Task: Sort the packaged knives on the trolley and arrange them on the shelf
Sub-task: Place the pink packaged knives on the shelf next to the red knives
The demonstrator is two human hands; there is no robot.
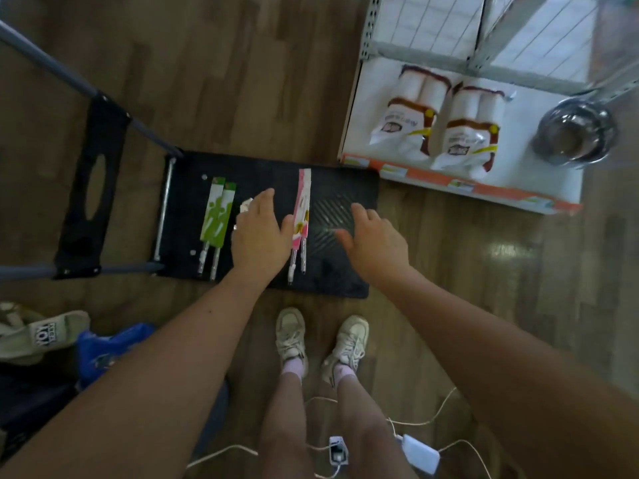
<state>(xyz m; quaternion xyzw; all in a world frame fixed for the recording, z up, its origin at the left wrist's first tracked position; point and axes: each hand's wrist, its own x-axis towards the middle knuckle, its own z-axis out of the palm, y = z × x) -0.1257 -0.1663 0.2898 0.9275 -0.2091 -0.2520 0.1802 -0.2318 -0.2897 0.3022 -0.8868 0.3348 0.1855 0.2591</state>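
On the trolley (pixel 345 271), centre frame, the left hand (pixel 259 233) lies flat, fingers straight, hiding most of a white pack (pixel 246 205) between green knife packs (pixel 217 216) and pink knife packs (pixel 301 209); the right hand (pixel 377 236) hovers slack-fingered (holding nothing).

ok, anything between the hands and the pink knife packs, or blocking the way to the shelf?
Nothing visible. The left hand lies right beside the pink knife packs, and the right hand hovers open on their other side. The shelf holds two white bags and steel bowls.

One head-worn view, steeply downward and near the trolley (pixel 340 275)
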